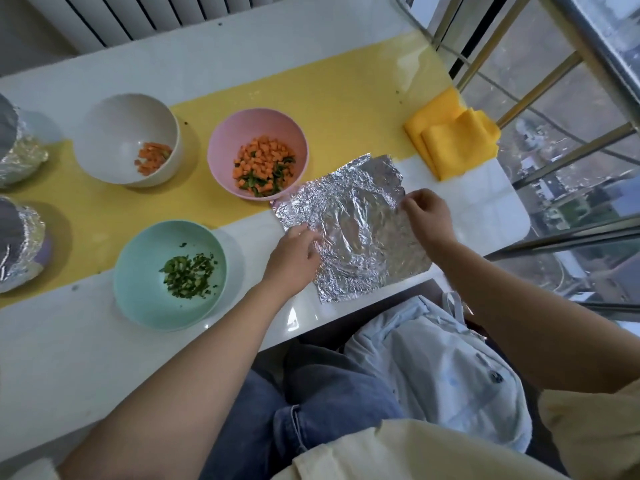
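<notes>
A crinkled sheet of aluminium foil (pixel 353 226) lies flat on the white table (pixel 69 344), near its front right edge. My left hand (pixel 294 258) rests on the foil's left edge with curled fingers that seem to pinch it. My right hand (pixel 427 213) pinches the foil's right edge near the far corner. A pink bowl (pixel 225 140) with diced carrot and green pieces stands just beyond the foil, touching its far left corner. A mint bowl (pixel 138 268) with chopped greens sits to the left. A white bowl (pixel 114 133) holds a few carrot pieces.
A folded yellow cloth (pixel 453 136) lies at the far right corner. Two foil-covered bowls (pixel 17 157) (pixel 20 247) stand at the left edge. A yellow mat (pixel 329 105) runs across the table. A light blue bag (pixel 443 368) rests on my lap.
</notes>
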Demonstrator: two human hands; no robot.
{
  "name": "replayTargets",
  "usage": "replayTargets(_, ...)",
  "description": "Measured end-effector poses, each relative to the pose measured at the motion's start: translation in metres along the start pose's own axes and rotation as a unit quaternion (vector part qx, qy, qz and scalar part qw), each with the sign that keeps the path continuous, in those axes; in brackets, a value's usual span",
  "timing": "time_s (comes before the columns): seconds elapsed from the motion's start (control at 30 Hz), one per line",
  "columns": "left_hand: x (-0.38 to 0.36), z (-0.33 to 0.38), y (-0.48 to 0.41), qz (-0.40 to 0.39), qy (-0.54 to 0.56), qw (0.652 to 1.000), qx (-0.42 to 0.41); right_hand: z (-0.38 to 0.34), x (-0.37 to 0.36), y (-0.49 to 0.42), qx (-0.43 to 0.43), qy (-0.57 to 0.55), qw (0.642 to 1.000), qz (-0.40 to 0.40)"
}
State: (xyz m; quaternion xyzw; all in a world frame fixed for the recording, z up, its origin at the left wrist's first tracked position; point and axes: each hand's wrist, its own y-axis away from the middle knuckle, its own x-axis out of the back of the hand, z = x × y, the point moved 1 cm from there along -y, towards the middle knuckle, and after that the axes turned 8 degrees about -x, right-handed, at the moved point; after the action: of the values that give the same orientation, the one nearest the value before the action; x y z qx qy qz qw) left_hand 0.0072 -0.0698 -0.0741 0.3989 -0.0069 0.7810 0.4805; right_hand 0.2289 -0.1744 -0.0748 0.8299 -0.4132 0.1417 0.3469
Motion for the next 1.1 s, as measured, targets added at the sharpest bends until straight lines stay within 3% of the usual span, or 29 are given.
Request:
replayTargets(0.13,0.005,0.005,0.0,0.018,0.042,0.997,0.067,-0.008,0.004,0.007,0.0,-0.057,0.998,-0.011)
replayTargets(0.23,0.006,0.004,0.001,0.048,0.132,0.979,0.148,-0.016,0.005,0.014,-0.011,-0.104,0.993,-0.057)
replayTargets(0.33,0.011,0.008,0.006,0.078,0.252,0.946,0.189,-0.02,0.008,0.018,-0.056,-0.152,0.984,-0.077)
replayTargets(0.47,0.027,0.016,0.013,0.066,0.483,0.851,0.195,-0.017,0.018,0.028,-0.137,-0.205,0.963,-0.107)
replayTargets(0.5,0.03,0.017,0.014,0.069,0.496,0.845,0.187,-0.018,0.019,0.031,-0.145,-0.207,0.961,-0.116)
replayTargets(0.63,0.047,0.009,0.025,0.157,0.469,0.853,0.169,-0.035,0.017,0.048,-0.061,-0.132,0.982,-0.121)
replayTargets(0.8,0.082,-0.026,0.064,0.198,0.457,0.859,0.115,-0.054,-0.028,0.073,0.016,-0.056,0.965,-0.255)
replayTargets(0.97,0.114,-0.076,0.114,0.3,0.395,0.858,0.13,-0.066,-0.085,0.099,-0.033,-0.058,0.921,-0.384)
replayTargets(1.1,0.124,-0.119,0.14,0.373,0.302,0.864,0.153,-0.084,-0.132,0.12,-0.043,-0.035,0.919,-0.39)
